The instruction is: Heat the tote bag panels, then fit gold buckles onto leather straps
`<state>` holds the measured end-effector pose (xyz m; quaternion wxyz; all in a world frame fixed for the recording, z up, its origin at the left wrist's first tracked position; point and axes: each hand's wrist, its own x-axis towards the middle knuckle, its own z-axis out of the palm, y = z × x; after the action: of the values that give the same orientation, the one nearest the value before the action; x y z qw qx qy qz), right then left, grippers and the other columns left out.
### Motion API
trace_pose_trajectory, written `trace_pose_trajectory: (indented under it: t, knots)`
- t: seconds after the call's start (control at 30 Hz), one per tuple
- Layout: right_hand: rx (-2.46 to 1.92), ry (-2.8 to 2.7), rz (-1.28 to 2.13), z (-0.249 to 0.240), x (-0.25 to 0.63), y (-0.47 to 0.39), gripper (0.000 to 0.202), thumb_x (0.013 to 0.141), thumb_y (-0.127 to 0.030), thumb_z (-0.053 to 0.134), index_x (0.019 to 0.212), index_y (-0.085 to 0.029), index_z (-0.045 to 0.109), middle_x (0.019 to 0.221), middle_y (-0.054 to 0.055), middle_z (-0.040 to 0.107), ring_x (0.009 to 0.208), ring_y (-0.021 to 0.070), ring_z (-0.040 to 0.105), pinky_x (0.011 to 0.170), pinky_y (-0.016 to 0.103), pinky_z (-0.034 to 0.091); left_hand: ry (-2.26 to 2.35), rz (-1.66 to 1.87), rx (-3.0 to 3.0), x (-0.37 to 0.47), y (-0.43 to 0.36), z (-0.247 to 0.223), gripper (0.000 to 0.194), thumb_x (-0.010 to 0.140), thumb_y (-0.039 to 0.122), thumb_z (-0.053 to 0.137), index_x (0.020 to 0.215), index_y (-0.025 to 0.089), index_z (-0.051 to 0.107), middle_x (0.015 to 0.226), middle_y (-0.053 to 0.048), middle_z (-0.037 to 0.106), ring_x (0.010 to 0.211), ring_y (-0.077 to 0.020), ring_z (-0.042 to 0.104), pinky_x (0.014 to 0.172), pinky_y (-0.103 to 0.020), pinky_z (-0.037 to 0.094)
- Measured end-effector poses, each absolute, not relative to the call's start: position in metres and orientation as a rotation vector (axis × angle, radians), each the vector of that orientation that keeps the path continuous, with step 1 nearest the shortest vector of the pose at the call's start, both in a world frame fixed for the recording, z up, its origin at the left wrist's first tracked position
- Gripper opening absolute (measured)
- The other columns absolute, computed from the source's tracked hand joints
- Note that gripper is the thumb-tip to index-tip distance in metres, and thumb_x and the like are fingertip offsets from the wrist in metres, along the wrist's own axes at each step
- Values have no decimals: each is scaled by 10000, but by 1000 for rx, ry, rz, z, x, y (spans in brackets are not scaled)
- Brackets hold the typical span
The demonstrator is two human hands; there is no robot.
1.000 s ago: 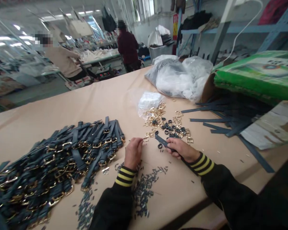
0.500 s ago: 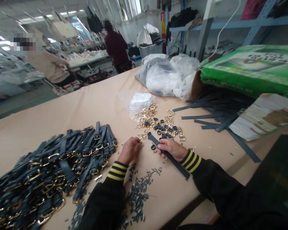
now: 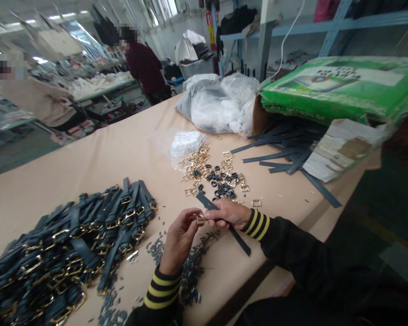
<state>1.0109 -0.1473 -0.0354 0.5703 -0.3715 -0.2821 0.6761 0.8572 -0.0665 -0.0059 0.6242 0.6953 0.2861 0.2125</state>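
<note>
My right hand (image 3: 229, 213) is closed around a dark blue-grey strap (image 3: 240, 240), whose far end sticks out past the fingers toward the loose parts. Between the fingertips of my left hand (image 3: 182, 235) is a gold buckle (image 3: 200, 220), close beside the right fingers. Beyond both hands lie a heap of gold buckles (image 3: 199, 162) and dark strap loops (image 3: 223, 188). Small dark pieces (image 3: 192, 267) are scattered beneath and beside my left hand. One more gold buckle (image 3: 256, 203) rests by my right wrist.
A big pile of buckled straps (image 3: 64, 244) covers the table's left side. Loose straps (image 3: 285, 149) spill from under a green box (image 3: 333, 90) at the right. Clear plastic bags (image 3: 221, 104) stand at the back. Two people work beyond the table.
My left hand has come from the buckle heap to beside my right hand, with a gold buckle now showing in its fingers. The strap stays in my right hand. The view has shifted right.
</note>
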Motion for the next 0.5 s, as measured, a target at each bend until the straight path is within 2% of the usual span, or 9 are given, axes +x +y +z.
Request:
trace_pose_trajectory:
  t: [0.1, 0.2, 0.3, 0.4, 0.5]
  knots:
    - [-1058, -773, 1336, -35, 1007, -149, 221, 730, -305, 639, 699, -113, 534, 552, -24, 569, 345, 20, 378, 312, 125, 258, 756, 374, 1206, 856, -73, -12, 289, 751, 311, 611, 992, 155, 575, 843, -35, 622, 699, -96, 575, 663, -220, 493]
    - [-1207, -881, 1202, -34, 1002, -150, 214, 779, -313, 575, 700, -120, 526, 565, -17, 566, 363, 31, 392, 333, 136, 281, 802, 372, 1059, 857, -77, -16, 266, 712, 316, 655, 882, 117, 605, 770, -29, 628, 655, -71, 569, 629, -173, 483]
    - [-1310, -995, 1134, -31, 1000, -151, 222, 810, -303, 537, 680, -127, 504, 563, -11, 553, 397, 44, 419, 369, 146, 318, 845, 472, 1122, 857, -77, -14, 248, 661, 283, 702, 829, 123, 617, 689, 7, 612, 598, -60, 554, 584, -158, 470]
    - [-1417, -1046, 1101, -25, 1002, -153, 168, 846, -304, 493, 826, -140, 462, 635, -4, 580, 423, 54, 435, 395, 156, 352, 888, 510, 1319, 855, -78, -1, 251, 666, 297, 692, 835, 118, 647, 679, -2, 621, 576, -75, 553, 559, -179, 473]
    - [-1505, -999, 1188, -21, 1004, -156, 62, 879, -207, 387, 913, -155, 387, 725, 2, 597, 404, 47, 417, 386, 158, 360, 899, 483, 1510, 854, -81, 17, 251, 667, 300, 686, 844, 122, 677, 639, -14, 628, 571, -106, 560, 550, -209, 484]
